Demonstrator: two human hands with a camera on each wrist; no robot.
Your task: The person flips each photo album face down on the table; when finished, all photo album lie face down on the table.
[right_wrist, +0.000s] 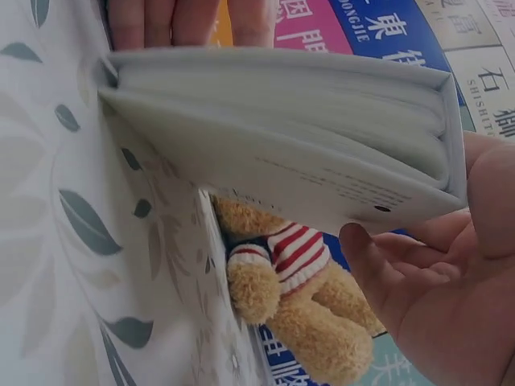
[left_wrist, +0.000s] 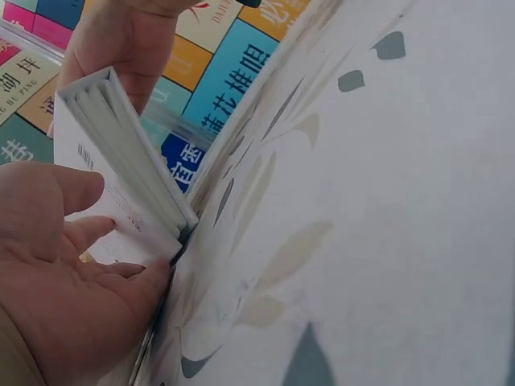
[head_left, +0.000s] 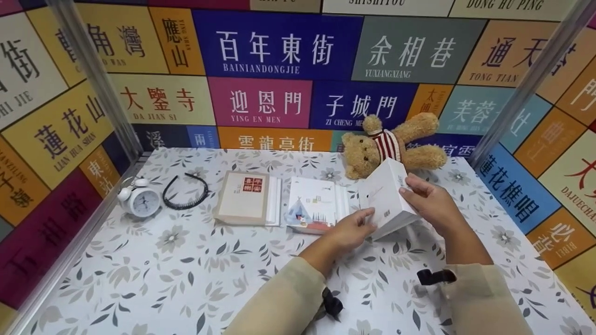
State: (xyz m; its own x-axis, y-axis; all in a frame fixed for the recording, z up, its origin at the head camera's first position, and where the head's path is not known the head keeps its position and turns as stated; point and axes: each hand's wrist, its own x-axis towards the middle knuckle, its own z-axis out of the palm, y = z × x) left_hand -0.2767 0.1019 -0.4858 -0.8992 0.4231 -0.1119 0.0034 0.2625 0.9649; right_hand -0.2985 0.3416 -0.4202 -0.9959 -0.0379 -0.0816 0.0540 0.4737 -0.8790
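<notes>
Both hands are at a thick white photo album (head_left: 382,200), raised at a tilt at the table's right side. My right hand (head_left: 433,204) grips it at the spine edge, its thumb against one cover in the right wrist view. The fingers of my left hand (left_wrist: 72,273) touch the printed cover and its lower edge. Bundled leaves (right_wrist: 298,121) show between the covers, which stand slightly apart. Just left of it lies an album with a tent picture (head_left: 312,204), and beyond that a beige album with red squares (head_left: 244,197).
A teddy bear (head_left: 391,144) in a striped top lies behind the held album, against the patterned back wall. At the left are a black headband (head_left: 185,204) and a white alarm clock (head_left: 142,200). A leaf-print cloth (head_left: 186,274) covers the table.
</notes>
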